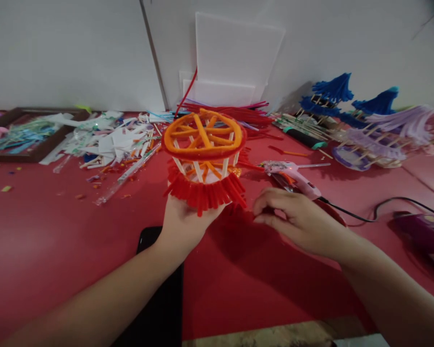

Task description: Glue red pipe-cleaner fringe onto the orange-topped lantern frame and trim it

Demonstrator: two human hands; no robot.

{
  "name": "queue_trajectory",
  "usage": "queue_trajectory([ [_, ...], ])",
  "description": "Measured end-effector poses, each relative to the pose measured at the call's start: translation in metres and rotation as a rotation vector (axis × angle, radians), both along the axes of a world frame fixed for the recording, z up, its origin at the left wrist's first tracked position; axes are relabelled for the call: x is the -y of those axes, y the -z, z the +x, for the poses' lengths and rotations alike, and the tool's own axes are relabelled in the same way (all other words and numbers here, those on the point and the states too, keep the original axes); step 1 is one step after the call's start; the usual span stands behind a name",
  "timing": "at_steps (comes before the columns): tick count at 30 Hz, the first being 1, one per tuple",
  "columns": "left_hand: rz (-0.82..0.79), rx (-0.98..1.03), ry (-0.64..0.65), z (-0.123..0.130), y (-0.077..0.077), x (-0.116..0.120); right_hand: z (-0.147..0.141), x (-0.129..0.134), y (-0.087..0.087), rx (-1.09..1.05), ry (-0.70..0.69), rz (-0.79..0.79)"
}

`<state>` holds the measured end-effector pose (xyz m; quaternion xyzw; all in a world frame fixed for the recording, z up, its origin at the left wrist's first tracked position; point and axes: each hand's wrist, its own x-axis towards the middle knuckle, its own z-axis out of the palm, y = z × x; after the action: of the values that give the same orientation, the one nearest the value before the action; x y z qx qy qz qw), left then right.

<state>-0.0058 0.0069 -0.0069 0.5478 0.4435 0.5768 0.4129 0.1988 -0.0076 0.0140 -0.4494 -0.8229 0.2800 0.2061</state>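
Observation:
My left hand [184, 221] grips from below a craft model [204, 156] and holds it above the table. Its top is a round orange pipe-cleaner frame with spokes and a red rim. Wooden sticks join that frame to a lower tier with a red pipe-cleaner fringe [210, 195]. To the right of the model, my right hand [292, 217] has thumb and forefinger pinched together, apart from the fringe. Whatever it may hold is too small to make out. Just beyond it lies a pink glue gun [292, 177].
Scraps and paper offcuts [112, 140] litter the back left, beside a brown tray [32, 156]. Red pipe cleaners [235, 115] lie behind the model. Blue and lilac models [372, 140] stand back right. A black cable [394, 205], purple tool [419, 236] and black flat object [159, 299] are nearby.

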Motion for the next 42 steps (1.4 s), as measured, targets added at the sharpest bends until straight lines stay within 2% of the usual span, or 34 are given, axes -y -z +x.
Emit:
queue_trajectory([
  [3, -0.006, -0.006, 0.043, 0.001, -0.004, 0.002, -0.005, 0.006, -0.003, -0.388, 0.254, -0.063],
  [5, -0.005, 0.003, 0.096, 0.002, -0.008, 0.003, -0.009, 0.008, -0.003, -0.57, 0.326, -0.19],
  [10, -0.008, 0.008, 0.164, 0.003, -0.014, 0.005, -0.019, 0.01, -0.006, -1.033, 0.22, -0.535],
  [12, 0.022, -0.028, 0.17, 0.003, -0.015, 0.005, -0.023, 0.01, -0.007, -1.141, 0.193, -0.654],
  [15, 0.062, -0.075, 0.166, 0.001, -0.013, 0.006, -0.025, 0.011, -0.008, -1.18, 0.225, -0.742],
  [18, 0.039, -0.146, 0.19, -0.002, -0.01, 0.007, -0.025, 0.011, -0.007, -1.213, 0.275, -0.765],
  [24, -0.016, -0.106, 0.35, 0.0, -0.015, 0.007, -0.024, 0.011, -0.005, -1.129, 0.276, -0.7],
  [32, -0.112, -0.083, 0.366, 0.004, -0.022, 0.005, -0.024, 0.011, -0.006, -1.121, 0.344, -0.739],
  [39, -0.013, -0.041, 0.399, 0.002, -0.018, 0.006, -0.021, 0.01, -0.005, -1.087, 0.313, -0.734],
  [42, -0.067, -0.025, 0.3, 0.001, -0.01, 0.006, -0.015, 0.009, -0.004, -1.009, 0.317, -0.642],
])
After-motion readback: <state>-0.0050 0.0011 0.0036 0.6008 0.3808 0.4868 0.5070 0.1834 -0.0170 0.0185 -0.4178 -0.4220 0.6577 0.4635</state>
